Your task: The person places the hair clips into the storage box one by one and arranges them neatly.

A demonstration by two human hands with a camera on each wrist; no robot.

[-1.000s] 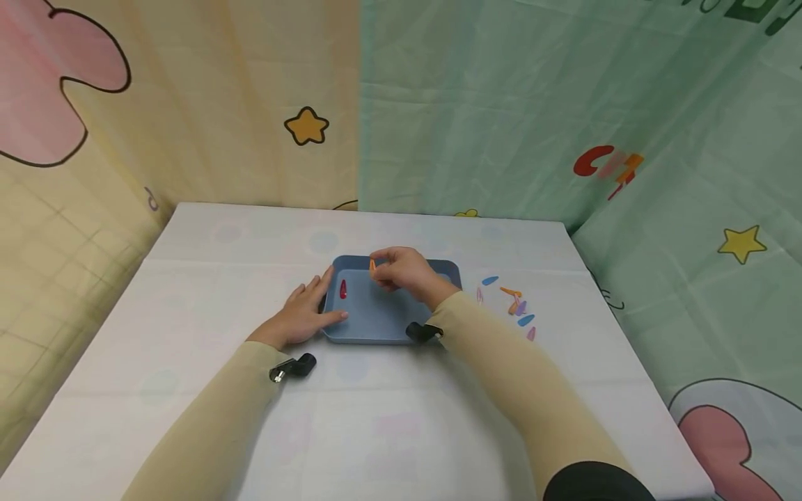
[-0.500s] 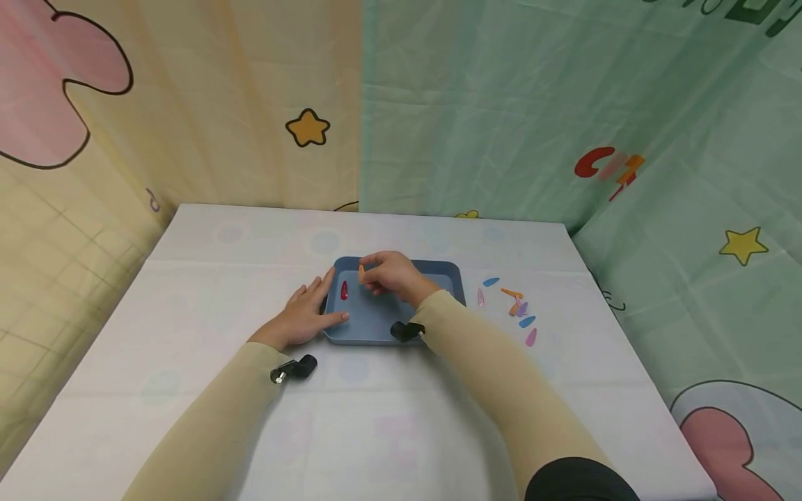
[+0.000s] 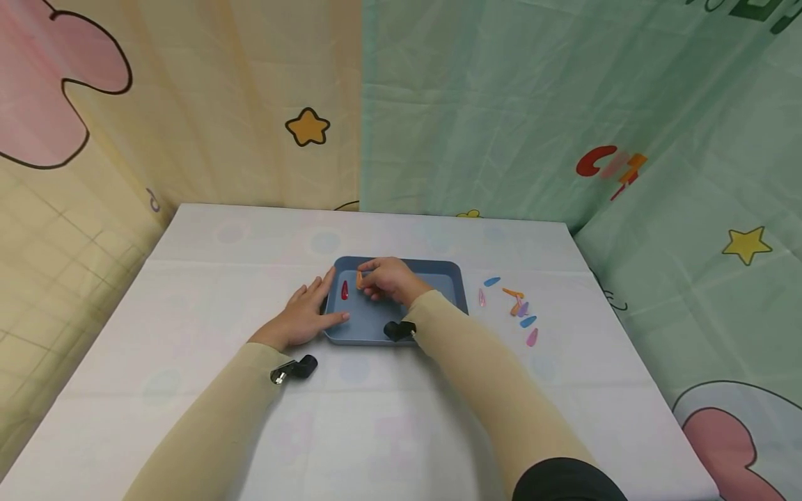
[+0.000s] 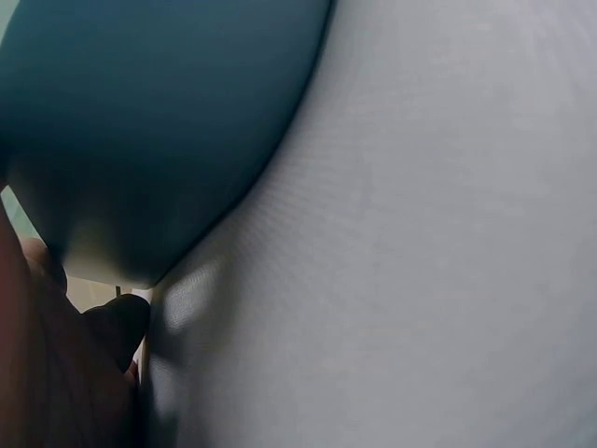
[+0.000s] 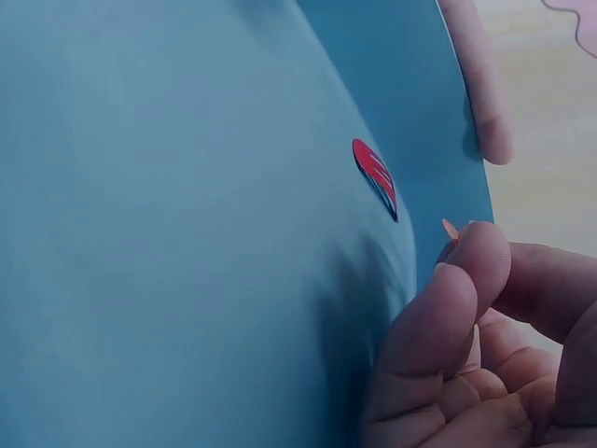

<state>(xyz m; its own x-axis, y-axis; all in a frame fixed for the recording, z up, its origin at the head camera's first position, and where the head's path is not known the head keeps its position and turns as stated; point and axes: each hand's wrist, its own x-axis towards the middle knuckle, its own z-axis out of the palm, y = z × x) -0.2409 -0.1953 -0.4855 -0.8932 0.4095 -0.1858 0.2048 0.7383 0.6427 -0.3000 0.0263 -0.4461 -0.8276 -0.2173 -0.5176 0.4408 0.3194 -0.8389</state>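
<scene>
A blue-grey tray (image 3: 376,327) lies on the white table. My left hand (image 3: 303,317) rests against its left side, fingers straight along the rim and thumb reaching over the near left corner. Inside the tray, toward the left, lies a red hair clip (image 3: 344,290), also plain in the right wrist view as a red clip (image 5: 375,177). Just right of it, my right hand (image 3: 391,280) pinches an orange hair clip (image 3: 359,280) between thumb and fingertip. In the right wrist view only the tip of the orange clip (image 5: 451,229) shows past the fingers.
Right of the tray, several loose hair clips lie on the table: a blue clip (image 3: 491,282), a purple clip (image 3: 523,309), a pink clip (image 3: 532,337) and orange ones among them. Patterned curtains (image 3: 501,104) hang behind the table (image 3: 351,431).
My right hand has moved left and slightly toward me over the tray, bringing the orange hair clip close to the red one. The left hand has stayed in place.
</scene>
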